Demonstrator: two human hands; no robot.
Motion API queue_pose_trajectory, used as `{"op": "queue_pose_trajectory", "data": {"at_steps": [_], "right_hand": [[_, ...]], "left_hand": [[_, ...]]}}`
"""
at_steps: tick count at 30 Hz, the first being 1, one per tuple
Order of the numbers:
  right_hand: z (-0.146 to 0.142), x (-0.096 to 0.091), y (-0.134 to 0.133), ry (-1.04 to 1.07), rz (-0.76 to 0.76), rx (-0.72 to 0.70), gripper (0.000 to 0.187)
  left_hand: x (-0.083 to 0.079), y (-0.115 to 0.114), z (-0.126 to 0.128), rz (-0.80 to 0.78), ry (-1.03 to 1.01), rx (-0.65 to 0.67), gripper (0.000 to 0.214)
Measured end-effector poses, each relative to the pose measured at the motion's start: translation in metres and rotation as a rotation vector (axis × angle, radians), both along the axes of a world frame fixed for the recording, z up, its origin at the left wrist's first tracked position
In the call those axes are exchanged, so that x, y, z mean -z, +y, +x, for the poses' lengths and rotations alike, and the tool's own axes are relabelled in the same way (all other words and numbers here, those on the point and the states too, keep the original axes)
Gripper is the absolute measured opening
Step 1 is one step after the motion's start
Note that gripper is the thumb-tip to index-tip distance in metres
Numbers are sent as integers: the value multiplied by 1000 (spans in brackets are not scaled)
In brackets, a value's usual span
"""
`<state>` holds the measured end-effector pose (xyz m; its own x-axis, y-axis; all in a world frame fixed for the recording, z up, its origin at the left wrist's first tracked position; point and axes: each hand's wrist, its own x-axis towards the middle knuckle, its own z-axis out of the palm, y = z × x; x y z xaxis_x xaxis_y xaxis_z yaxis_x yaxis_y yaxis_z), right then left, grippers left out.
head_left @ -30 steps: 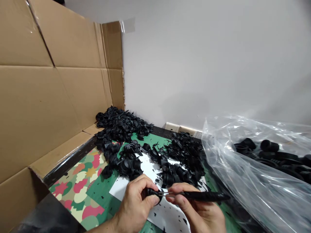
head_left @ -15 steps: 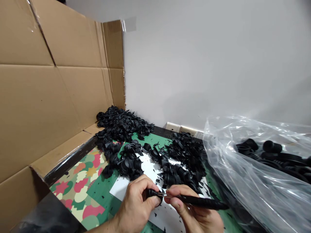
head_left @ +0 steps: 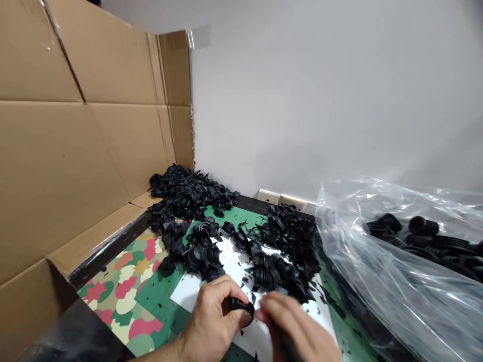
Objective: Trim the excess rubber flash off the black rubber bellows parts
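Black rubber bellows piece [head_left: 241, 305] is gripped by the curled fingers of the left hand [head_left: 211, 314] above white paper [head_left: 188, 294]; the right hand [head_left: 290, 327] is held just beside it, fingers bent around a dark tool handle [head_left: 287, 349].

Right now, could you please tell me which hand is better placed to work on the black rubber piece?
Probably the right hand: it holds a dark-handled tool beside the black rubber piece, while the left hand grips that piece.
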<state>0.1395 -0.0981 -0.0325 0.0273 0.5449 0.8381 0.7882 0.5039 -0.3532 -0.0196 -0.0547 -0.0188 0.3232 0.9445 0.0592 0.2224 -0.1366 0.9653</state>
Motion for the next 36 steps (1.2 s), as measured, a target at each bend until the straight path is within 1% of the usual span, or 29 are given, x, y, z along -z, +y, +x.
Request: {"op": "queue_pose_trajectory", "data": {"at_steps": [2,4,6,8,10,12,15,18,22,25,28,31,36], "right_hand": [[16,0,4,-53,14,4,9],[30,1,8,51,-38,37,5],[36,2,9,164,-126,80,7],[33,4,9,307,-247,84,14],[24,3,7,502,-380,58,23],[15,1,4,675,-465,43,30],[6,-5,1,773,-494,-30,34],[4,-11,1,835,-554,-151,34],[4,-14,2,996,-757,-293,41],[1,-14,5,1003,-883,-324,43],[-7,-12,7,978,-916,-355,43],[-15,-7,9,1001,-933,-406,44],[-17,8,12,1214,-932,-463,45]], "left_hand": [[-3,-1,0,-28,-5,-3,12],[-5,-1,0,-57,-8,-10,12],[-8,-1,0,-80,-18,-12,11],[-9,-1,0,-88,-31,-16,10],[-9,0,1,-90,-40,-21,11],[-8,1,1,-82,-42,-24,11],[-7,1,2,-57,-45,-14,13],[-7,1,2,-34,-75,-4,13],[-8,0,3,-28,-132,6,15],[-6,0,3,-27,-153,0,17],[-3,1,3,-19,-165,1,20],[-3,2,3,-15,-182,12,23],[-8,2,5,-151,-268,-55,28]]}}
